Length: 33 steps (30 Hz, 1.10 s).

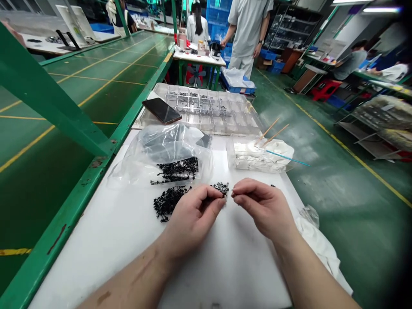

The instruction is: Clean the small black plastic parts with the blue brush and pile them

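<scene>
1. Left hand (193,223) and right hand (265,210) are held low over the white tabletop (225,274), fingertips just apart; both grips are pinched nearly shut, thumb against fingers; anything held is too small to tell; the close pinch looks suited to very small pieces.
2. Small heap of black ring-like parts (221,187) sits just beyond the fingertips, between the hands, probably kept there for short reach.
3. Black plastic runners (167,202) lie loose left of the hands; more black runners (176,170) rest by the mouth of a clear polybag (189,143), seemingly opened out for easy access.
4. Clear compartment tray (196,109) sits farther along the tabletop; some cells show small dark parts; exact contents too small to tell; smartphone (162,110) lies on its left edge, apparently just set out of the way.
5. Clear plastic box (240,154) at right holds white cloth (264,156); wooden sticks (272,131) and a thin blue stick (286,157) stick out over its rim; loose white sheet (322,244) hangs at the tabletop's right edge, near the right hand.
</scene>
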### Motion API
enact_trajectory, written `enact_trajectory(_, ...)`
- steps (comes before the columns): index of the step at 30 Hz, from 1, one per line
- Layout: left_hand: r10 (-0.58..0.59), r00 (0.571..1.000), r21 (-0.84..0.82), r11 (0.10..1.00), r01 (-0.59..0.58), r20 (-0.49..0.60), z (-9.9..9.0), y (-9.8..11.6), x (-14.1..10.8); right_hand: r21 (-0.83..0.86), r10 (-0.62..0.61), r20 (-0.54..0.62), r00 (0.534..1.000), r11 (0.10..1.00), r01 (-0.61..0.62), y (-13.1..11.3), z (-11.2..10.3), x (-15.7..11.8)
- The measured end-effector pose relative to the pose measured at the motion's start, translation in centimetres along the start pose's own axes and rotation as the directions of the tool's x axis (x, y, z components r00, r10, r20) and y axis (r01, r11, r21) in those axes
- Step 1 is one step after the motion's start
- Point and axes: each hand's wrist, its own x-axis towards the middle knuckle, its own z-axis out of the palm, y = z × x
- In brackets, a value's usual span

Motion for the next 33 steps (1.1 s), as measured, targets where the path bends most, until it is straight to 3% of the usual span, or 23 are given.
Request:
enact_trajectory(5, 0.067, 0.998, 0.060, 0.996, -0.068, 0.011, 0.2, 0.0, 0.0, -0.032, -0.083, -0.018, 0.996, 0.996, 0.082, -0.3, 0.4, -0.4)
enact_trajectory(16, 0.191, 0.980, 0.151, 0.968, -0.198, 0.063, 0.2, 0.7, 0.2, -0.172, -0.112, 0.002, 0.994, 0.979, 0.111, -0.3, 0.5, -0.9)
enact_trajectory(24, 0.260, 0.962, 0.147, 0.952, -0.269, 0.077, 0.0, 0.3, 0.1, -0.117, -0.040, 0.074, 0.996, 0.992, 0.049, -0.2, 0.3, -0.6)
enact_trajectory(28, 0.262, 0.960, 0.190, 0.942, -0.276, 0.093, -0.2, 0.2, 0.1, -0.163, -0.043, 0.138, 0.990, 0.984, 0.065, -0.2, 0.0, -0.7)
enact_trajectory(33, 0.174, 0.983, 0.237, 0.954, -0.182, 0.057, -0.3, 0.4, 0.1, -0.125, -0.134, 0.052, 0.990, 0.982, 0.139, -0.5, 0.1, -1.1)
